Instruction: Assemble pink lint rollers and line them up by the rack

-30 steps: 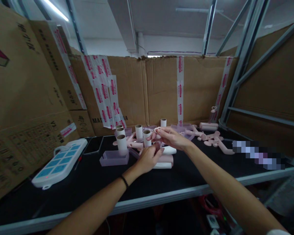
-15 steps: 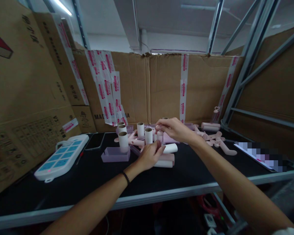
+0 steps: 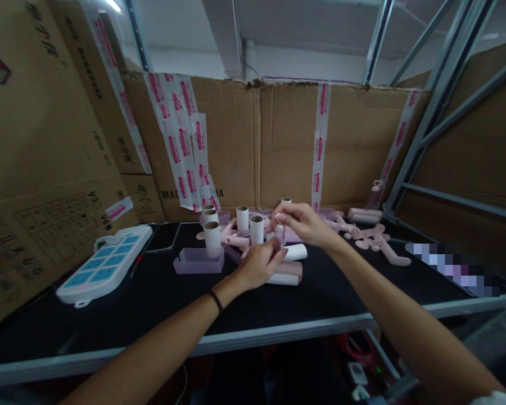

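My left hand [image 3: 256, 266] is wrapped round a small clear pinkish tube [image 3: 280, 238], held upright over the middle of the table. From above, my right hand [image 3: 304, 224] pinches the pale pink loop [image 3: 278, 217] at the tube's top; its fingertips partly cover the loop. Under and beside my left hand lie a white roll [image 3: 295, 252] and a pink cylinder [image 3: 293, 271]. Just left of the tube a white cardboard-cored roll [image 3: 256, 232] stands upright. A similar clear container [image 3: 374, 197] with a heart-shaped loop stands at the back right.
More upright rolls [image 3: 212, 239] and a translucent purple tray [image 3: 198, 263] are left of my hands. A power strip [image 3: 105, 267] and a phone [image 3: 162, 237] lie farther left. Pink handle parts [image 3: 379, 242] are spread at right. Cardboard walls [image 3: 227, 152] and a metal table edge [image 3: 312, 333] bound the space.
The view has shifted slightly. Both hands stay on the tube; my right fingertips have changed position a little, so the pink loop shows more clearly.
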The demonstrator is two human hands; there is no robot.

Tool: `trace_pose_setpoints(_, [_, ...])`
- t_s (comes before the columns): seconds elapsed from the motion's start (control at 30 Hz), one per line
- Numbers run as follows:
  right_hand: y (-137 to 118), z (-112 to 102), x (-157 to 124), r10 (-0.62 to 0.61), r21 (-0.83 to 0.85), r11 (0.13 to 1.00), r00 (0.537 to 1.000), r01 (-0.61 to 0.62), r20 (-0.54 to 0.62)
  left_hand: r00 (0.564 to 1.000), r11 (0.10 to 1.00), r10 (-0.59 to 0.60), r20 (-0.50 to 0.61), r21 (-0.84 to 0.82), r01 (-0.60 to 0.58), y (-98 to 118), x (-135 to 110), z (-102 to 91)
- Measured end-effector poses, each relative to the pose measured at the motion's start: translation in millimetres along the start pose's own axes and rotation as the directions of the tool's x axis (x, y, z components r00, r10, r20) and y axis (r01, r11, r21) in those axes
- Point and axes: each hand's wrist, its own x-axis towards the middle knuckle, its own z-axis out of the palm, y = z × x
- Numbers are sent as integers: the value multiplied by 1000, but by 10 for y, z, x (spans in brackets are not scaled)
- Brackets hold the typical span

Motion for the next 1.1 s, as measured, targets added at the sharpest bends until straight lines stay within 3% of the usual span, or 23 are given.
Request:
trace_pose_setpoints(0.1, [-51,8,-3,41,-102,994,999,-43,-18,1000,1000,4,-7,4,-4,11,-1,-7])
trace_pose_setpoints(0.23, [-134,59,-7,92,-330,935,987,-132,-134,999,999,0,-35,47,1,29,6,-1])
trace_pose_setpoints(0.47, [-288,248,-42,142,-609,698,907,-376,-397,996,997,2,-89,83,6,29,-2,35])
trace_pose_setpoints(0.5, [-294,269,-52,140,-600,701,900,-385,-413,996,997,7,-90,78,0,30,-5,32])
trace_pose_setpoints(0.57, [-275,297,-76,152,-498,791,902,-357,-405,995,998,20,-94,67,-14,34,-9,21])
trace_pose_setpoints(0.63, [-217,309,-102,191,-286,911,917,-299,-350,995,998,29,-100,57,-23,39,-9,10])
trace_pose_setpoints(0.73, [-119,307,-143,226,-49,967,932,-249,-284,994,997,15,-110,74,-7,49,-10,10])
trace_pose_setpoints(0.87, [-114,327,-179,194,-171,949,917,-266,-348,992,995,16,-128,100,-3,60,-23,33])
trace_pose_setpoints(1.0, [-210,425,-184,115,-354,879,863,-318,-491,990,996,22,-137,84,-10,64,-41,37])
trace_pose_setpoints(1.1, [-233,486,-185,108,-366,861,830,-353,-547,991,997,24,-135,74,-14,73,-48,18])
